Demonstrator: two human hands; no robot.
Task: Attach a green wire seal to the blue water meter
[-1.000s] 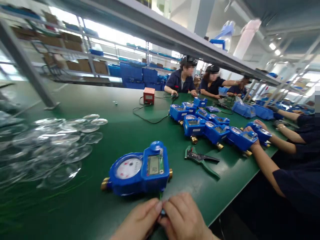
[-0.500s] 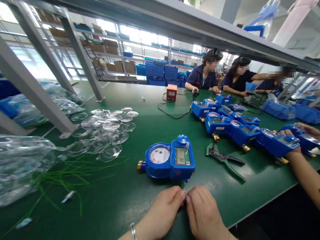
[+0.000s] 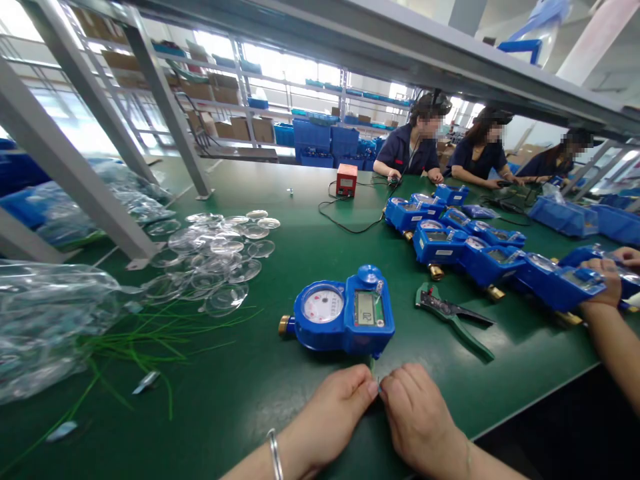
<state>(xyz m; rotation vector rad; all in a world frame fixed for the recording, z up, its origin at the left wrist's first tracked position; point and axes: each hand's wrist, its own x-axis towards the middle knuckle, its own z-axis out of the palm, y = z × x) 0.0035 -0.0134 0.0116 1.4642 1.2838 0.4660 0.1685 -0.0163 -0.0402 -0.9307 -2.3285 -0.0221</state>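
Left hand [image 3: 334, 410] and right hand [image 3: 417, 417] meet fingertip to fingertip, pinching a thin green wire [image 3: 373, 365] that runs to the near edge of the blue water meter [image 3: 345, 317] on the green table [image 3: 260, 400]; the meter looks assembled, the wire work at its edge looks unfinished. Green pliers [image 3: 453, 317] lie right of the meter, loose clear lenses [image 3: 220, 257] and a plastic bag [image 3: 45, 320] of more lie left; farther right, a row of blue meters [image 3: 465, 250] a co-worker's hand [image 3: 603, 283] touches, then blue bins [image 3: 565, 217], contents unclear.
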